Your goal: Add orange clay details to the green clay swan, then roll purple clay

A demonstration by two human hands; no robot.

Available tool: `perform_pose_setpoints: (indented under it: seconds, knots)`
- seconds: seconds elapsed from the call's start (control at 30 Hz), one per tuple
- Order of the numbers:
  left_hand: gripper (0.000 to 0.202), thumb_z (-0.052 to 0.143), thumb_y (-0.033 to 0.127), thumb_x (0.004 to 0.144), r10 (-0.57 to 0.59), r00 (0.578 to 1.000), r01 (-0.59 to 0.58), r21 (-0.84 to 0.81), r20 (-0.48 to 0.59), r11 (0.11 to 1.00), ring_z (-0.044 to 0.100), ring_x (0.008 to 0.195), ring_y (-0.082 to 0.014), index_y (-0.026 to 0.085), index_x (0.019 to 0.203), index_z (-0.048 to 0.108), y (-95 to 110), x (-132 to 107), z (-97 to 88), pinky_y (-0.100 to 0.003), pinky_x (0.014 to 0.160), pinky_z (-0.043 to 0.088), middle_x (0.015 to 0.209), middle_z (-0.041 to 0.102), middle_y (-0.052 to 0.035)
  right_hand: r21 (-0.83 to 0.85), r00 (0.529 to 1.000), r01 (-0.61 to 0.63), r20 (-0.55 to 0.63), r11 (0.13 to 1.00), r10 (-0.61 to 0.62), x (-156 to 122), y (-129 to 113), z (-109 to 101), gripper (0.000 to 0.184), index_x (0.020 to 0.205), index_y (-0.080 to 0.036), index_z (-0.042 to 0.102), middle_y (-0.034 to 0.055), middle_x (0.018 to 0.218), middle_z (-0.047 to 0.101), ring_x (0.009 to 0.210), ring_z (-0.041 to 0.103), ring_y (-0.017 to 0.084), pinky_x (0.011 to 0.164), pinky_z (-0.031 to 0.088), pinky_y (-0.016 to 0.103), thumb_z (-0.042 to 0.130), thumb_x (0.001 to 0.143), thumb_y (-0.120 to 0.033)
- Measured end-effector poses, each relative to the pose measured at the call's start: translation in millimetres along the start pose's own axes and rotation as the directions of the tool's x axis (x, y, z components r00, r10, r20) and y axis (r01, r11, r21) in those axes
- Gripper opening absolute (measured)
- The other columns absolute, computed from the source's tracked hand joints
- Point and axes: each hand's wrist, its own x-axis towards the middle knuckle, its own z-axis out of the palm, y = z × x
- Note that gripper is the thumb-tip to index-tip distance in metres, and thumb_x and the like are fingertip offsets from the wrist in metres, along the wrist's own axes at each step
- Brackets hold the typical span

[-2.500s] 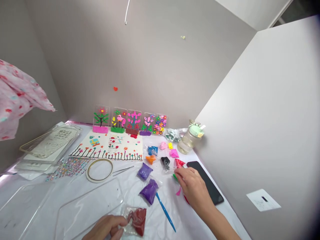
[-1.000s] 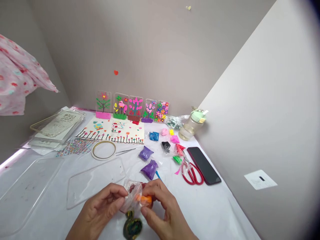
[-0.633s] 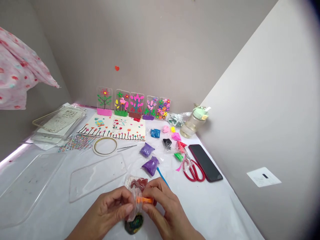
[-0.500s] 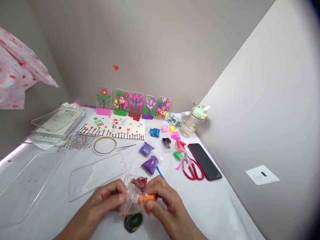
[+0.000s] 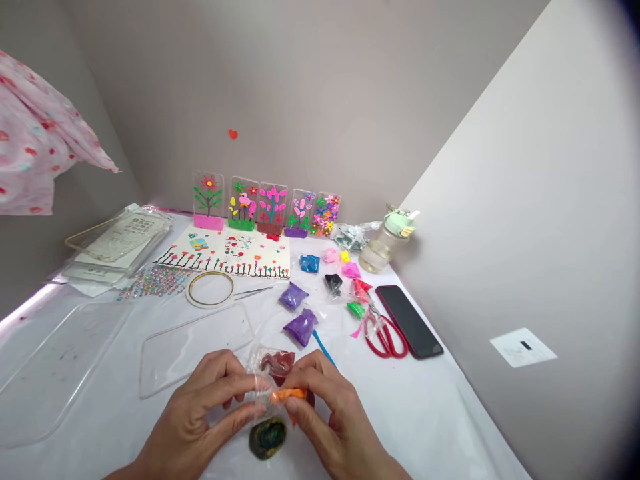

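Note:
Both my hands meet near the table's front edge. My left hand (image 5: 200, 417) pinches the clear plastic bag (image 5: 260, 395) of an orange clay piece (image 5: 287, 395). My right hand (image 5: 327, 417) pinches the orange clay itself from the other side. Just beyond them lies a dark red clay packet (image 5: 277, 362). Below my fingers rests a dark swirled green-and-black clay lump (image 5: 269, 437). A clear phone case (image 5: 193, 347) lies to the left of my hands.
Purple clay packets (image 5: 299, 327), a blue stick (image 5: 325, 350), red scissors (image 5: 385, 337) and a black phone (image 5: 409, 321) lie beyond. Further back are small coloured clay bags, a tape ring (image 5: 210, 289), a decorated card, several decorated cases against the wall, a water bottle (image 5: 387, 243). Partition wall on the right.
My right hand left the clay bags by the phone and brought an orange clay bag to the front; my left hand let go of the dark red packet and joined it. Scissors are uncovered.

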Motion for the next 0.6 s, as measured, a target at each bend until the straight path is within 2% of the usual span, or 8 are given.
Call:
perform_pose_setpoints:
  seconds: [0.1,0.2,0.33,0.47,0.53,0.6]
  knots:
    - [0.021,0.068,0.028,0.088,0.14,0.99,-0.139,0.058,-0.024,0.989,0.06,0.087,-0.0114,0.034,0.108,0.069,1,0,3.4,-0.019,0.095,0.041,0.085,0.062,0.0043,-0.063,0.999,0.016,0.032,0.998,-0.014,-1,-1,1,0.014,0.094,-0.02,0.066,0.005,0.092,0.057,0.086,0.055,0.014,0.078,0.045,0.025,0.053,0.097,-0.024]
    - [0.018,0.068,0.023,0.088,0.216,0.976,-0.212,0.139,-0.016,0.967,0.061,0.084,-0.01,0.031,0.104,0.065,3,2,4.1,-0.024,0.114,0.023,0.085,0.063,0.0066,-0.107,0.999,0.03,0.036,0.994,-0.026,-2,-1,3,0.014,0.093,-0.019,0.065,0.0052,0.091,0.057,0.085,0.055,0.015,0.076,0.045,0.026,0.052,0.096,-0.022]
    - [0.017,0.063,0.017,0.088,0.257,0.965,-0.26,0.265,0.044,0.928,0.061,0.081,-0.0098,0.027,0.101,0.061,8,4,2.0,-0.029,0.116,0.021,0.084,0.062,0.0063,-0.132,0.999,0.05,0.012,0.99,-0.049,-3,-1,7,0.014,0.092,-0.018,0.066,0.005,0.088,0.056,0.082,0.055,0.014,0.073,0.045,0.025,0.052,0.095,-0.02]
    - [0.015,0.06,0.012,0.087,0.273,0.96,-0.28,0.319,0.068,0.905,0.06,0.078,-0.0102,0.025,0.094,0.059,10,4,3.4,-0.032,0.117,0.019,0.081,0.061,0.0061,-0.153,0.996,0.088,0.001,0.984,-0.089,-4,-2,10,0.012,0.091,-0.017,0.066,0.0045,0.085,0.055,0.079,0.055,0.013,0.07,0.044,0.024,0.054,0.093,-0.017]
    - [0.016,0.057,0.01,0.086,0.259,0.964,-0.262,0.302,0.051,0.917,0.059,0.077,-0.0101,0.025,0.091,0.059,10,4,4.8,-0.034,0.118,0.018,0.08,0.06,0.0064,-0.14,0.995,0.097,-0.004,0.985,-0.099,-4,-3,11,0.012,0.091,-0.016,0.066,0.0047,0.085,0.056,0.079,0.055,0.013,0.07,0.044,0.024,0.055,0.092,-0.017]
    - [0.013,0.055,0.013,0.087,0.171,0.985,-0.172,0.218,0.026,0.961,0.059,0.08,-0.0106,0.025,0.088,0.059,11,3,4.4,-0.032,0.117,0.022,0.081,0.06,0.006,-0.093,0.997,0.07,-0.015,0.993,-0.071,-3,-5,10,0.012,0.09,-0.017,0.068,0.0046,0.085,0.056,0.078,0.054,0.013,0.069,0.044,0.023,0.056,0.092,-0.019]
